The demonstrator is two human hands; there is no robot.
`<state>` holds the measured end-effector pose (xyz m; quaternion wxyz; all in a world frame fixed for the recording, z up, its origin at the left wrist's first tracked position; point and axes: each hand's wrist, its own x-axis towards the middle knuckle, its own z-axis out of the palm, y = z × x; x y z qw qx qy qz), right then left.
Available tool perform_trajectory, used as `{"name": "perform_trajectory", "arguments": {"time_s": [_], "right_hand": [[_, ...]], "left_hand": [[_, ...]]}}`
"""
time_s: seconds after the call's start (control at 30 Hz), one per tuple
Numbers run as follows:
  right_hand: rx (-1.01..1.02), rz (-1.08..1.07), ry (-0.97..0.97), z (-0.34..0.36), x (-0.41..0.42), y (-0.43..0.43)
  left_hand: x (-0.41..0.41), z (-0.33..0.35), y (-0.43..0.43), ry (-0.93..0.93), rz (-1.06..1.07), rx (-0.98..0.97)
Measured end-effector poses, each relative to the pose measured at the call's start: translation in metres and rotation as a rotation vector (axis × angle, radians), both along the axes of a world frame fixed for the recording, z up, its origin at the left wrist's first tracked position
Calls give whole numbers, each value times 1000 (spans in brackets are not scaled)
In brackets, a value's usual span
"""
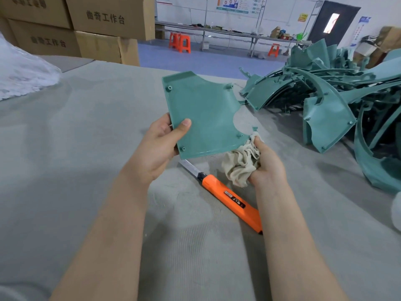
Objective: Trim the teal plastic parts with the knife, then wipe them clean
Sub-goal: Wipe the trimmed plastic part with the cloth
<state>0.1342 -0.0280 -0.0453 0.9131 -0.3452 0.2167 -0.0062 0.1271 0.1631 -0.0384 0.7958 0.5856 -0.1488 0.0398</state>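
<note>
Teal plastic panel [206, 114], flat with a raised rim, screw bosses and two curved cut-outs, held tilted above the grey fabric-covered counter [86, 148], inner face toward the camera. The left hand [160, 146] grips its left edge, thumb [184, 124] pressed on the inner face and the other fingers curled behind. The right hand [267, 164] is closed round a crumpled beige cloth [240, 164], whose upper end meets the panel's lower right corner, beside a small tab of plastic on the cut-out edge. An orange-handled utility knife [230, 196] lies on the counter just below the panel, blade extended, touched by neither hand. To the right, a heap of teal plastic parts [325, 94] rests on the counter; whether these are finished or waiting cannot be told. Brown cardboard boxes [86, 25] stand at the far left.

Stage, as judged: with the knife laid down and the cloth in hand, trimming of this panel appears done or paused, and wiping is at its start. The wipe of the whole panel remains, and, if the heap is unprocessed stock, most of the task lies ahead.
</note>
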Motion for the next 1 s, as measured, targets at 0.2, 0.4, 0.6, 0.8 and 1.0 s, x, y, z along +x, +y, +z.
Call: {"name": "perform_trajectory", "arguments": {"time_s": [0.2,0.4,0.6,0.8,1.0], "right_hand": [[-19,-17,-8,-1,-4,-13],[-56,-12,47,-4,0,-6],[44,320,-200,5,-4,8],[-286,285,-163,12,-14,-4],[-457,123,-9,6,-10,-15]], "left_hand": [[1,-2,16,23,-113,-49],[1,0,1,-57,231,49],[-6,-4,-21,-436,512,839],[-3,-8,-35,-533,351,1242],[5,-20,-15,-21,218,1129]]}}
